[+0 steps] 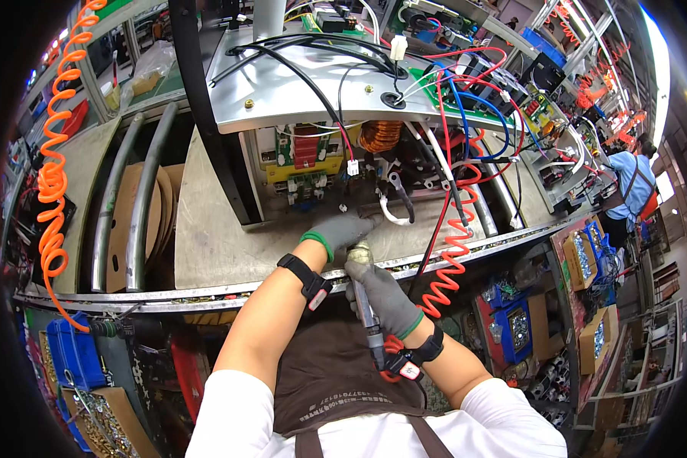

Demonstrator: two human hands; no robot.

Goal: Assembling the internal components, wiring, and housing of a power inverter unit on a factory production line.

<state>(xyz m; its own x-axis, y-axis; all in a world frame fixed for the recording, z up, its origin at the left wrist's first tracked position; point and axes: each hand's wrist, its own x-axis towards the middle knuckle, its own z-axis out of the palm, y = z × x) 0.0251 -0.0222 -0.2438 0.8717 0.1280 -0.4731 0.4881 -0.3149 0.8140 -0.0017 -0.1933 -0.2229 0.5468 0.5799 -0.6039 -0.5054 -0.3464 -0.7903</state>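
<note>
A slim cylindrical pneumatic screwdriver (368, 305) was gripped by the fingers of the grey knit-gloved right hand (385, 294), its tip at the open metal chassis (298, 99) on the steel table (206, 237). The left hand (343, 229) rested curled beside the tip, fingers closed on nothing discernible; a coiled red hose (450, 252) hung nearby.

An orange coiled air hose (51, 175) hangs at the left beside two grey metal tubes (130, 198). Blue bins (72, 355) sit below, holding what may be screws. Far right, another person (630, 187) works at the bench.
</note>
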